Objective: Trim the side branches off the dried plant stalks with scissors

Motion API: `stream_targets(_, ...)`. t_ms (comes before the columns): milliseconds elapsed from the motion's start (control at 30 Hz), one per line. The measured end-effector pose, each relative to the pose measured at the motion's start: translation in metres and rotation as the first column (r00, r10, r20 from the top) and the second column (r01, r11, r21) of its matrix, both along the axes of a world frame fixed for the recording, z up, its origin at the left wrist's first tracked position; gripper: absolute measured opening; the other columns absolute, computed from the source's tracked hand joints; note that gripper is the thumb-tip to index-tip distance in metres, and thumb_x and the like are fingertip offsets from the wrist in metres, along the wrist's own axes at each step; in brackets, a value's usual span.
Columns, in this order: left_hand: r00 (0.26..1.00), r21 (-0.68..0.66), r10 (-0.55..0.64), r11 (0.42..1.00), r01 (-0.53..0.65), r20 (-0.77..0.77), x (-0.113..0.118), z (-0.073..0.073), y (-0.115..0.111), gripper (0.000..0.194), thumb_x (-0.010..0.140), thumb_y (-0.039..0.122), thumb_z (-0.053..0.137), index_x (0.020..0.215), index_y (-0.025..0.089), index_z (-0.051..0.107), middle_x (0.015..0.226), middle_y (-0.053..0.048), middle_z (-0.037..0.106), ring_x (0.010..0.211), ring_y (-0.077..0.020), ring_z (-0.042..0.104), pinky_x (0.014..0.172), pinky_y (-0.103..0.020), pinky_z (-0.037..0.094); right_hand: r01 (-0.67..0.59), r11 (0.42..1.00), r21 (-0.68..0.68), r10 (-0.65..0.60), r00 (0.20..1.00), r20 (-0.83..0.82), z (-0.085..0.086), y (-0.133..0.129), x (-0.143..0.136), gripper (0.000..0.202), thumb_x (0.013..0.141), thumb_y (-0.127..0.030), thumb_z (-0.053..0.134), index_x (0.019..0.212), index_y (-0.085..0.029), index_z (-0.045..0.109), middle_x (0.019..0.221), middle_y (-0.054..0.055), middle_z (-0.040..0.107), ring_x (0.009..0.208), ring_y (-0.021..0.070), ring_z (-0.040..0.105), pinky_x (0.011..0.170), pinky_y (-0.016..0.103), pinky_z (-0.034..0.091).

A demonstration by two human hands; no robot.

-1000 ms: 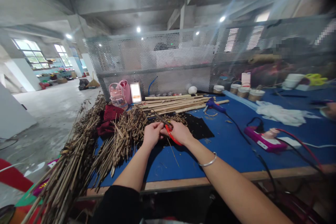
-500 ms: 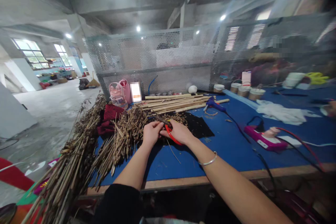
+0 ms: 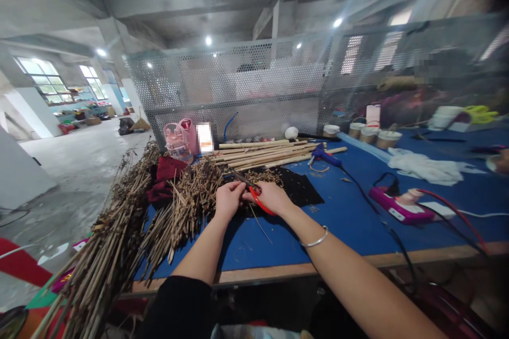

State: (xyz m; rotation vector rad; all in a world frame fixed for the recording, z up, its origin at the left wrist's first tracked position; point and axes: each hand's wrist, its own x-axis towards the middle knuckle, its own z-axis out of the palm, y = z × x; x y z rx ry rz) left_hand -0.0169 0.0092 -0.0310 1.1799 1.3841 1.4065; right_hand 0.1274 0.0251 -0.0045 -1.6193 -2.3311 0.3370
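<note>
Above the blue surface (image 3: 278, 251), near its middle, a red-handled cutting tool (image 3: 256, 197) is pointing its dark blades away and to the left, while its curved handle is showing below the right hand (image 3: 275, 198). The fingers of this hand are gripping that handle. The left hand (image 3: 228, 202) is bending its fingers just beside the tool, but I cannot tell whether they are closing on something, because the hands are hiding the place between them. Under them a thin stalk (image 3: 261, 224) is slanting toward the front edge, its upper end being hidden. To the left, a heap of dried stems (image 3: 194, 190) is lying near the left hand, and a longer bundle (image 3: 103, 243) is crossing the left corner of the surface. Beyond the hands, a black sheet (image 3: 304, 189) is carrying loose brown bits, which the hands are partly covering. Farther back, pale sticks (image 3: 270, 154) are lying side by side, and a blue glue gun (image 3: 326, 155) is resting near their right end, its dark cable trailing forward.
</note>
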Motion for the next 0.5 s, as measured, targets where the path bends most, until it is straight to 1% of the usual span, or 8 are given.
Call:
stream_targets(100, 0.999, 0.022, -0.028, 0.999, 0.028, 0.038, 0.0006, -0.0005, 0.0008, 0.027, 0.069, 0.036, 0.060, 0.080, 0.012, 0.065, 0.062, -0.001, 0.062, 0.041, -0.0062, 0.046, 0.037, -0.017, 0.037, -0.002, 1.000, 0.020, 0.002, 1.000, 0.019, -0.0010, -0.0001, 0.0008, 0.057, 0.065, -0.073, 0.046, 0.087, -0.021, 0.055, 0.085, 0.008, 0.065, 0.081, 0.0233, 0.062, 0.061, 0.026, 0.040)
stream_targets(267, 0.987, 0.079, -0.111, 0.992, 0.102, 0.117, 0.0019, -0.0028, 0.0028, 0.023, 0.070, 0.034, 0.058, 0.068, 0.012, 0.061, 0.056, 0.000, 0.059, 0.040, -0.0062, 0.045, 0.036, -0.017, 0.035, -0.033, 0.998, 0.050, 0.034, 0.999, -0.022, -0.0014, -0.0022, 0.0006, 0.057, 0.065, -0.070, 0.048, 0.093, -0.021, 0.053, 0.091, 0.007, 0.064, 0.086, 0.0219, 0.061, 0.063, 0.025, 0.039)
stream_targets(367, 0.986, 0.076, -0.113, 0.992, 0.104, 0.120, 0.0016, -0.0028, 0.0031, 0.023, 0.071, 0.034, 0.057, 0.069, 0.012, 0.061, 0.057, 0.000, 0.060, 0.040, -0.0061, 0.045, 0.038, -0.017, 0.038, -0.031, 0.999, 0.045, 0.032, 0.999, -0.015, -0.0011, -0.0022, 0.0007, 0.056, 0.066, -0.071, 0.046, 0.089, -0.021, 0.054, 0.086, 0.006, 0.065, 0.081, 0.0213, 0.061, 0.060, 0.025, 0.038)
stream_targets(500, 0.991, 0.050, -0.087, 0.995, 0.082, 0.105, 0.0026, 0.0005, -0.0003, 0.024, 0.071, 0.035, 0.057, 0.075, 0.012, 0.064, 0.064, -0.002, 0.062, 0.042, -0.0057, 0.046, 0.040, -0.017, 0.040, 0.021, 0.999, 0.045, -0.020, 1.000, -0.020, -0.0017, -0.0006, 0.0004, 0.054, 0.066, -0.072, 0.045, 0.082, -0.021, 0.055, 0.081, 0.006, 0.065, 0.075, 0.0205, 0.061, 0.057, 0.025, 0.036)
